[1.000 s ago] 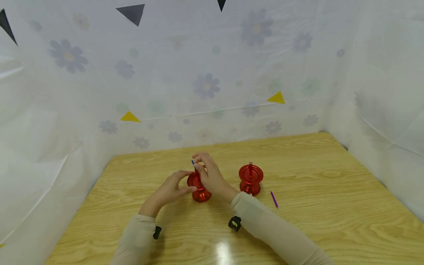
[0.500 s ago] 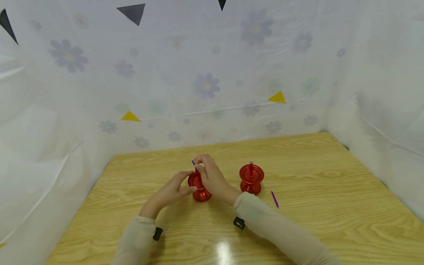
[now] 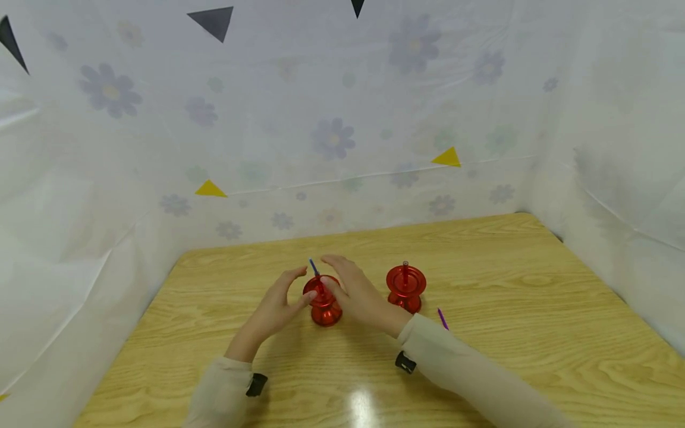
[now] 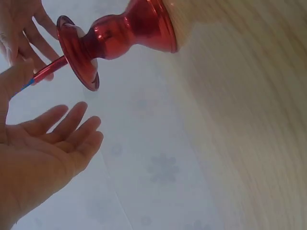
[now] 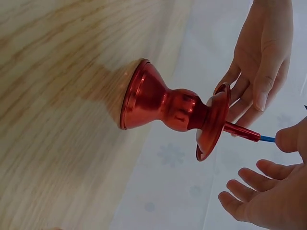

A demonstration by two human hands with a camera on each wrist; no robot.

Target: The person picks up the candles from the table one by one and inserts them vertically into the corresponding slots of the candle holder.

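Note:
A red candle holder (image 3: 323, 302) stands on the wooden table (image 3: 514, 279) with a thin blue stick (image 3: 312, 266) upright in its top. My left hand (image 3: 279, 304) is just left of it and my right hand (image 3: 357, 292) just right, both with fingers straight and holding nothing. In the left wrist view the left hand (image 4: 48, 143) is spread a little apart from the holder (image 4: 115, 36). The right wrist view shows the right hand (image 5: 264, 203) spread below the stick's blue tip (image 5: 266, 139); whether the thumb touches it is unclear.
A second red holder (image 3: 405, 288) with a stick in it stands to the right. A loose purple stick (image 3: 442, 318) lies on the table near the right sleeve. White flowered sheeting (image 3: 332, 137) walls the table at the back and sides.
The right hand has let go of the blue stick and drawn back to the right with its fingers spread. The left hand has come off the holder and opened too.

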